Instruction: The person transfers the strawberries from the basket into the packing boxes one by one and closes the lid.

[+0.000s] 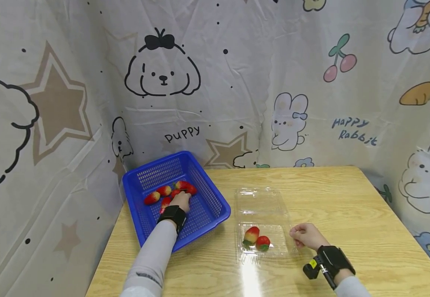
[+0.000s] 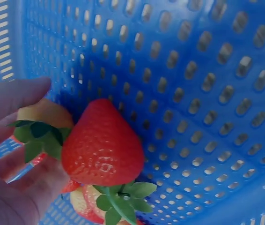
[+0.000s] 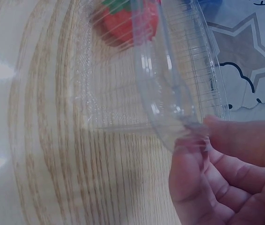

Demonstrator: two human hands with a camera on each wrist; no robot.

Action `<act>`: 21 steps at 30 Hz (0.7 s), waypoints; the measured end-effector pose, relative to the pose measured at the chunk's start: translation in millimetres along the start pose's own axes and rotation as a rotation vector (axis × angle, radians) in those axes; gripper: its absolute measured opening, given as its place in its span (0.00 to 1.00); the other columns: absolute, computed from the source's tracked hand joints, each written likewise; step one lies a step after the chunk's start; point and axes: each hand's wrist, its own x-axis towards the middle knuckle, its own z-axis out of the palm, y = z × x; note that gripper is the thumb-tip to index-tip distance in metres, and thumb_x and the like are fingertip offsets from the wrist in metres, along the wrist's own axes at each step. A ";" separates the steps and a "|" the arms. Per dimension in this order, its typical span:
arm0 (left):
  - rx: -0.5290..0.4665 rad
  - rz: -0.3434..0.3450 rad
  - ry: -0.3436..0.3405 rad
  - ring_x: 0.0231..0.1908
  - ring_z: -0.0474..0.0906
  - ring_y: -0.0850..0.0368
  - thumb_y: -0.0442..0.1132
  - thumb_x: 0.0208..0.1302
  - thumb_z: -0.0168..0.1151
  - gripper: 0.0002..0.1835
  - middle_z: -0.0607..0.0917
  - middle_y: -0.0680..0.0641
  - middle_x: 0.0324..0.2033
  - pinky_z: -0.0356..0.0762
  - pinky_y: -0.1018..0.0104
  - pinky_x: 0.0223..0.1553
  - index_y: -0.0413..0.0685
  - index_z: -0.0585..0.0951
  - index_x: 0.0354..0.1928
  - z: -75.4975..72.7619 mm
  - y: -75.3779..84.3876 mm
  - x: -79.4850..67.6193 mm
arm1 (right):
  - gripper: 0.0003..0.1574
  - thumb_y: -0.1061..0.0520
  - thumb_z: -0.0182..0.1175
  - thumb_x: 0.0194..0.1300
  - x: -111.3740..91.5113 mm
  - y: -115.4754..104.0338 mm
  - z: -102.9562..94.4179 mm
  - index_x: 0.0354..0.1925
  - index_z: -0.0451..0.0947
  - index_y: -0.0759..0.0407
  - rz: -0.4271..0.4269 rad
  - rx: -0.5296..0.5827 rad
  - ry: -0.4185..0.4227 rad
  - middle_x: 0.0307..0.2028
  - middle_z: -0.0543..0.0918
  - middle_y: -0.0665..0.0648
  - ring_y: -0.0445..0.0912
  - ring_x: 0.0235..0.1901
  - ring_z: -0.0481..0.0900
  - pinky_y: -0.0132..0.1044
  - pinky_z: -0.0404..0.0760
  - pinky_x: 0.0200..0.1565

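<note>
My left hand [image 1: 182, 201] reaches down into a blue plastic basket [image 1: 212, 194]. In the left wrist view, its thumb and fingers lie around a strawberry [image 2: 46, 115] with a pale shoulder and green leaves. A larger red strawberry [image 2: 102, 145] lies right beside the fingers, and others sit below it. With thumb and fingertips my right hand [image 1: 309, 236] pinches the rim of a clear plastic clamshell box [image 3: 118, 103], whose lid lies open toward the back. Inside the box are two strawberries, one paler [image 1: 252, 234] and one red [image 1: 263, 242].
Several more strawberries [image 1: 151, 198] lie in the basket's left and far parts. Basket and box stand side by side on a wooden table [image 1: 322, 194]. A printed cloth [image 1: 215, 103] hangs behind the table and along its sides.
</note>
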 end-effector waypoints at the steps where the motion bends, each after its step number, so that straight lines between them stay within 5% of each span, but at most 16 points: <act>1: 0.002 0.001 0.004 0.40 0.75 0.42 0.27 0.50 0.61 0.12 0.78 0.37 0.38 0.74 0.52 0.43 0.37 0.79 0.40 1.0 -0.9 0.5 | 0.08 0.65 0.54 0.62 -0.1 0.3 0.0 0.36 0.73 0.73 0.000 0.000 0.001 0.19 0.74 0.55 0.44 0.20 0.72 0.38 0.77 0.26; 16: -0.029 -0.006 -0.029 0.34 0.76 0.47 0.28 0.50 0.60 0.05 0.79 0.41 0.30 0.75 0.57 0.35 0.38 0.79 0.32 4.0 -5.5 9.3 | 0.08 0.65 0.55 0.62 -0.3 2.3 0.0 0.36 0.73 0.73 -0.008 -0.002 0.001 0.19 0.74 0.56 0.44 0.20 0.72 0.40 0.77 0.26; 21: -0.054 -0.082 -0.092 0.27 0.75 0.51 0.28 0.45 0.61 0.04 0.79 0.45 0.25 0.74 0.59 0.29 0.40 0.79 0.26 -13.1 6.1 10.3 | 0.08 0.65 0.55 0.62 -1.2 0.4 -0.8 0.36 0.73 0.73 -0.009 -0.006 0.000 0.19 0.74 0.56 0.44 0.20 0.72 0.40 0.77 0.26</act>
